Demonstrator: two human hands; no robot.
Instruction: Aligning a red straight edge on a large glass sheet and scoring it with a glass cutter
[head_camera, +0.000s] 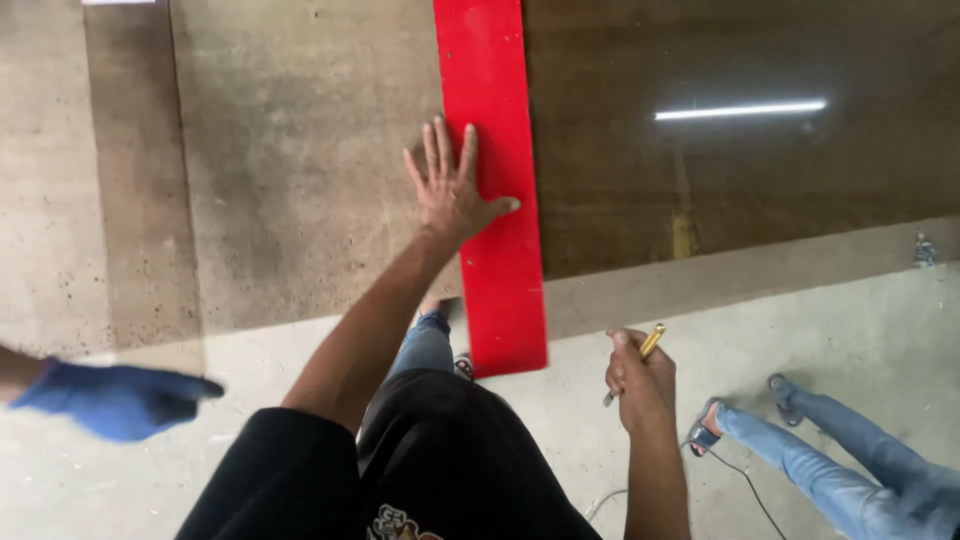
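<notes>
My left hand (452, 190) lies flat, fingers spread, on the left edge of a long red strip (495, 180) that rests lengthwise on a large brown board (300, 150). The thumb reaches across the red strip. My right hand (640, 380) hangs lower right, off the board, closed around a yellow pen-like tool (648, 345) whose tip points up and right. The near end of the red strip overhangs the board's front edge above my leg.
Another person's blue-gloved hand (120, 398) reaches in from the left, pointing right. Someone's legs in blue jeans and sandals (820, 460) stand at the lower right, with a thin cable (740, 485) on the pale concrete floor (850, 330). A light reflects on the glossy board.
</notes>
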